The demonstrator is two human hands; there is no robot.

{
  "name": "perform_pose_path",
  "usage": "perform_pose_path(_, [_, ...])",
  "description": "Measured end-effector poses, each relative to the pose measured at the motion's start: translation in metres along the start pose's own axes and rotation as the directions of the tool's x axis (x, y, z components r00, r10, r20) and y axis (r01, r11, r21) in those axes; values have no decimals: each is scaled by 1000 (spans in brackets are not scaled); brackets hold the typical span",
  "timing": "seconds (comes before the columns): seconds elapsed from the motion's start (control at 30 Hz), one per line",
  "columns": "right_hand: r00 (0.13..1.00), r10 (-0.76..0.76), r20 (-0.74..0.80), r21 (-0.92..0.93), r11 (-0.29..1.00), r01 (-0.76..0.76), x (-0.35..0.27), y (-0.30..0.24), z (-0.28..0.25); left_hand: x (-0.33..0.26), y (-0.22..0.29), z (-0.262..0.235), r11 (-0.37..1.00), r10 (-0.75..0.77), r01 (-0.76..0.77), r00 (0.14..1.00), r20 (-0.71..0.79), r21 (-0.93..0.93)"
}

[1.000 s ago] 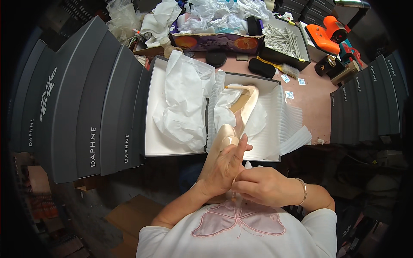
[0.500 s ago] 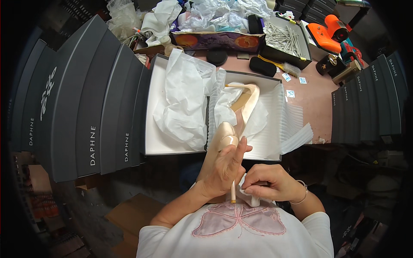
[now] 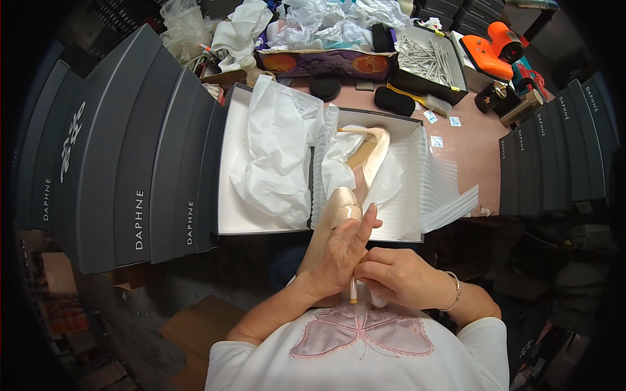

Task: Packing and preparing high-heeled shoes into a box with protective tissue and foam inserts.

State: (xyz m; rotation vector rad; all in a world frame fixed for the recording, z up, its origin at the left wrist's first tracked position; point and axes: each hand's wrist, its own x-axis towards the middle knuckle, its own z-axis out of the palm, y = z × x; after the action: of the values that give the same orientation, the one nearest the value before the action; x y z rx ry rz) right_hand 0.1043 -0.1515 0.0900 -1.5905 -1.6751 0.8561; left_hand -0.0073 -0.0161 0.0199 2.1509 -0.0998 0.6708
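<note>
A pale beige high-heeled shoe (image 3: 319,236) is gripped in my left hand (image 3: 334,260), above the near edge of an open shoe box (image 3: 409,195). Its thin heel (image 3: 353,292) points toward my chest. Against the upper part of that heel, the fingers of my right hand (image 3: 405,277) are pinched together. A piece of white cloth or tissue (image 3: 377,300) shows beneath them, mostly hidden by the hand. The matching shoe (image 3: 373,159) lies in the box on white tissue paper, and more crumpled tissue (image 3: 277,153) fills the lid on the left.
Dark grey shoe boxes are stacked at left (image 3: 134,163) and right (image 3: 554,153). A white foam sheet (image 3: 450,195) hangs over the box's right side. Behind stand a tray of white sticks (image 3: 427,58), a yellow-handled brush (image 3: 435,104) and an orange device (image 3: 486,58).
My right hand has moved left and up, bringing its fingers against the heel with the white cloth. My left hand keeps its grip on the shoe. The whole view has shifted slightly.
</note>
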Motion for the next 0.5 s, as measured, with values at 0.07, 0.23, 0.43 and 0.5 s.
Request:
perform_pose_path(0.07, [991,-84,102,190,980,63,-5,-7,2,0,-3,0,999,24,-22,999,-46,38])
perform_pose_path(0.23, [996,81,-44,104,992,-76,-5,1,-11,1,1,-2,998,32,-28,996,-84,49])
perform_pose_path(0.43, [995,101,13,388,916,-97,-5,2,-8,0,1,-2,998,32,-27,996,-82,62])
perform_pose_path(0.5, [998,58,14,383,922,-58,-4,2,-3,2,1,-2,998,33,-29,997,-70,58])
